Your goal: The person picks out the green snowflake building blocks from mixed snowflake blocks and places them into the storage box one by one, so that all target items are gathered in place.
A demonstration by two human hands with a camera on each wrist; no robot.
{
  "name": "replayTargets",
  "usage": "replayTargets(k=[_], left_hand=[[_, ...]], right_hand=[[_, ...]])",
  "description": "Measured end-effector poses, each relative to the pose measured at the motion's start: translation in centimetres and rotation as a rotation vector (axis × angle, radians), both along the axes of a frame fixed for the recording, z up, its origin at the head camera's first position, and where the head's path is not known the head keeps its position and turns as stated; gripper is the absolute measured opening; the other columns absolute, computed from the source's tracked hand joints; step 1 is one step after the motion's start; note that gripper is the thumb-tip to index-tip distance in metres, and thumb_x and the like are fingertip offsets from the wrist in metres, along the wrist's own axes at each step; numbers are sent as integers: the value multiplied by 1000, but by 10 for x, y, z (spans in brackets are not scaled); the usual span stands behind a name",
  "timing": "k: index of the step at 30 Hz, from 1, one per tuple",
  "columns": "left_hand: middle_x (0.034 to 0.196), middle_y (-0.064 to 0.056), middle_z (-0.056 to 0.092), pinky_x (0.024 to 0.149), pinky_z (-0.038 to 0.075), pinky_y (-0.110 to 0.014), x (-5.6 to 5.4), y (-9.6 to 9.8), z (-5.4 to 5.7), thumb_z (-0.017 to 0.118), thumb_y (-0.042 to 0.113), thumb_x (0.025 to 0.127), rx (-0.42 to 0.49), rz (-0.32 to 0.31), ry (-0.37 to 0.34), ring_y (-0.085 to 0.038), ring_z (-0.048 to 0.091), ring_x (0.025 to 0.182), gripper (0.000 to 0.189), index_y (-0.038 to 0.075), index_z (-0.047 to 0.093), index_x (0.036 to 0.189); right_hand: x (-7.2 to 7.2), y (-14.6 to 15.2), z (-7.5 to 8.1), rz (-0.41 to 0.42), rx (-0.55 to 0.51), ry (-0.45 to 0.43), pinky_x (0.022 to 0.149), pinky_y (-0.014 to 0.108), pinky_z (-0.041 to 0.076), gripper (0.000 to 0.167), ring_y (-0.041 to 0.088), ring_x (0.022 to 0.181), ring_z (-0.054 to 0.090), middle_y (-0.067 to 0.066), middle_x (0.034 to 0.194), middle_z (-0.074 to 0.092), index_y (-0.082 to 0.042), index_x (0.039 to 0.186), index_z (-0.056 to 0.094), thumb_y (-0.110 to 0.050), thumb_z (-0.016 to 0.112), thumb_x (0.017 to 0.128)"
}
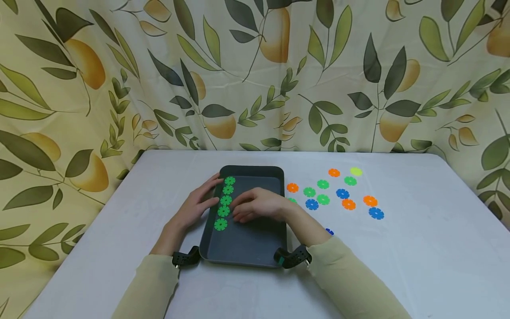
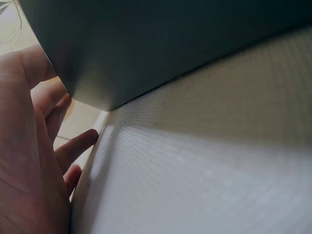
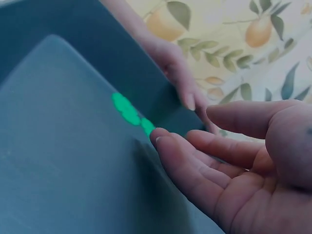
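A dark grey rectangular tray (image 1: 247, 248) lies on the table, with several green notched discs (image 1: 221, 224) lined up along the inside of its left wall. My left hand (image 1: 195, 201) rests at the tray's left side, its fingers loosely spread along the rim and outer wall. Over the tray's floor, my right hand (image 1: 260, 204) hovers just to the right of the green column. In the right wrist view, the right thumb stands apart from the fingers, with nothing held between them; a fingertip overlaps one green disc (image 3: 147, 127).
Right of the tray, loose discs lie scattered on the white tabletop (image 1: 430, 248): orange (image 1: 370, 200), blue (image 1: 376, 213), green (image 1: 323, 184) and a yellow disc (image 1: 356, 171). One blue disc (image 1: 330, 231) is partly hidden by the right forearm. A patterned curtain (image 1: 255, 88) hangs behind the table.
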State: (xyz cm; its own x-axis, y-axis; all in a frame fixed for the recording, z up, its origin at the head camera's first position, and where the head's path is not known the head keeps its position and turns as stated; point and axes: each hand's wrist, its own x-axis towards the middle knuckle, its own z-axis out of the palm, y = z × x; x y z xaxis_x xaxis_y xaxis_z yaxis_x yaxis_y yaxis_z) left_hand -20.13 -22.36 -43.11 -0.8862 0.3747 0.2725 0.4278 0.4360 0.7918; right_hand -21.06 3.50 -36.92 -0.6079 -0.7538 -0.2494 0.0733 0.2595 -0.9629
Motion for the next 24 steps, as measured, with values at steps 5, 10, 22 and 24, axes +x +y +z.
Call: replayTargets(k=[5, 10, 22, 24], left_hand=[[164, -5, 28, 119, 14, -56, 0, 0, 0, 57, 12, 101, 17, -3, -4, -24, 20, 151, 51, 6, 46, 151], [165, -8, 27, 119, 13, -57, 1, 0, 1, 58, 10, 101, 27, 0, -17, -27, 19, 152, 52, 4, 45, 151], [165, -6, 26, 119, 12, -57, 0, -1, 0, 57, 10, 102, 12, -6, -8, -26, 18, 152, 51, 6, 45, 151], [165, -6, 26, 119, 12, -58, -1, -1, -1, 56, 10, 102, 15, -9, -7, -26, 18, 152, 51, 6, 45, 151]], right_hand=[[0, 11, 6, -25, -47, 14, 91, 38, 55, 42, 31, 104, 70, 24, 118, 68, 12, 136, 54, -9, 60, 101], [-1, 26, 8, -66, -80, 21, 92, 38, 55, 44, 32, 107, 69, 28, 123, 65, 12, 138, 51, -10, 59, 101], [0, 67, 15, -225, -83, 91, 93, 39, 54, 44, 31, 108, 67, 29, 128, 61, 8, 139, 52, -16, 59, 103], [0, 74, 17, -246, -74, 106, 94, 39, 54, 44, 31, 109, 66, 29, 130, 60, 7, 139, 52, -16, 60, 102]])
